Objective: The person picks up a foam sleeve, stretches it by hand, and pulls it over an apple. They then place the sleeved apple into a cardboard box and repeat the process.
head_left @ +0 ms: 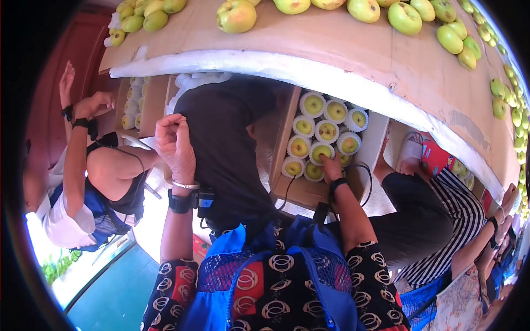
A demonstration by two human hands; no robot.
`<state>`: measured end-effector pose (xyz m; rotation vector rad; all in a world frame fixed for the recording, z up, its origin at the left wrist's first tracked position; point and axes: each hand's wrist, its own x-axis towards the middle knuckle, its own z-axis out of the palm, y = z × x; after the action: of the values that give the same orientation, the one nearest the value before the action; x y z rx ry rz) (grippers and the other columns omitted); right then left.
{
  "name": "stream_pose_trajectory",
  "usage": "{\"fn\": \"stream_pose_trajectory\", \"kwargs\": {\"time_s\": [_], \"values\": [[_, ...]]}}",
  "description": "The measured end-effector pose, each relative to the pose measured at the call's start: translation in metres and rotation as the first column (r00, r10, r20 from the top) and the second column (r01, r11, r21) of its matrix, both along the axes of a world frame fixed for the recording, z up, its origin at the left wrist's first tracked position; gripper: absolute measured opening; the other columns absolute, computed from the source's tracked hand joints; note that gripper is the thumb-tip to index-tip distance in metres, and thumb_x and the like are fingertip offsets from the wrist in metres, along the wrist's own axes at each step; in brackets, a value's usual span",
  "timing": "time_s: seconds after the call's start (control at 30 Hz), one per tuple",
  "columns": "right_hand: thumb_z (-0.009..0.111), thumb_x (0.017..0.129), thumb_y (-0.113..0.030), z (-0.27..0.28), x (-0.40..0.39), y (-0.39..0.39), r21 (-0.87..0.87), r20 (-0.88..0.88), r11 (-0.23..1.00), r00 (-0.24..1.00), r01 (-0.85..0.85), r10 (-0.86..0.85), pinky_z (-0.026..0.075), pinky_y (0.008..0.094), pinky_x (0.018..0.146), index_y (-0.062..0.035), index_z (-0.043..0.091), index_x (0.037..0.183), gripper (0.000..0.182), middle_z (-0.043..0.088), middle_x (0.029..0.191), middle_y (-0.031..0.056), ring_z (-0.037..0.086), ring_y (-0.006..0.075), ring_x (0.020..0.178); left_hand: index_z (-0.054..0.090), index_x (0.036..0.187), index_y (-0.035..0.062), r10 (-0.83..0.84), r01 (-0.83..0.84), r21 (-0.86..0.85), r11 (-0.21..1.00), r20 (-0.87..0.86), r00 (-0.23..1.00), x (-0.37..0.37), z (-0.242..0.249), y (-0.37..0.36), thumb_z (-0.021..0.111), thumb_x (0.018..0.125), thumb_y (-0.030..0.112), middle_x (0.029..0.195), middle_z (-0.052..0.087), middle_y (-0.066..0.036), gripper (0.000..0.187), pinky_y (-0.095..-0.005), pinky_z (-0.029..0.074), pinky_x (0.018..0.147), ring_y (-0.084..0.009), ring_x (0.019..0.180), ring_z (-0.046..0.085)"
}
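My right hand [332, 167] reaches into an open cardboard box [282, 129], its fingers closed around the side of a yellow-green apple [320, 152] in a white foam net. Around it sit several more apples [327, 131] in foam nets, packed closely together; part of the box's far end is hidden under the table edge. My left hand [178, 144] is raised beside my dark-trousered knee, away from the box. Its fingers are curled in against the thumb, and no object shows between them.
A cardboard-covered table [331, 41] with a white padded edge [265, 62] carries many loose apples [404, 18]. To the left, a person [83, 176] sits by another box of netted apples [133, 105]. Another person in striped trousers [441, 220] sits at right beside a red box [438, 155].
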<state>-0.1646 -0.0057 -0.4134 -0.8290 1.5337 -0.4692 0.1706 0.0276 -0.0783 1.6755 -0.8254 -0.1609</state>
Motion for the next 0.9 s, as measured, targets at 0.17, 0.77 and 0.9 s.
{"fn": "stream_pose_trajectory", "kwargs": {"time_s": [0.17,0.77,0.9], "values": [[0.067,0.075,-0.012,0.072,0.005,-0.014,0.237,0.093,0.971,0.994,0.033,-0.056,0.049,0.0389,0.074,-0.0089,0.024,0.136,0.075,0.046,0.123,0.0106,0.054,0.0259,0.099,0.058,0.091,0.0006,-0.001,0.001,0.02,1.0,0.007,1.0,-0.002,0.002,0.0,0.057,0.083,-0.003,0.075,0.053,0.004,0.009,-0.0132,0.033,0.061,-0.0005,0.065,0.042],[0.06,0.085,-0.013,0.061,0.022,0.0,0.314,0.144,0.879,0.897,0.359,-0.418,0.052,0.0383,0.078,-0.0065,0.029,0.131,0.056,0.044,0.12,0.0112,0.05,0.0237,0.103,0.058,0.092,0.0005,0.022,-0.022,0.01,1.0,-0.013,1.0,0.0,0.0,0.005,0.057,0.083,-0.003,0.077,0.055,0.002,0.01,-0.0135,0.035,0.062,-0.0011,0.065,0.044],[0.059,0.085,-0.012,0.045,0.021,0.005,0.26,0.144,0.886,0.892,0.384,-0.429,0.052,0.0368,0.077,-0.0049,0.029,0.128,0.053,0.044,0.119,0.0118,0.051,0.0243,0.1,0.058,0.092,0.0003,-0.003,0.004,0.007,1.0,-0.02,1.0,-0.001,-0.002,0.004,0.057,0.083,-0.003,0.077,0.055,0.003,0.009,-0.0135,0.035,0.062,-0.0011,0.065,0.044]]}}
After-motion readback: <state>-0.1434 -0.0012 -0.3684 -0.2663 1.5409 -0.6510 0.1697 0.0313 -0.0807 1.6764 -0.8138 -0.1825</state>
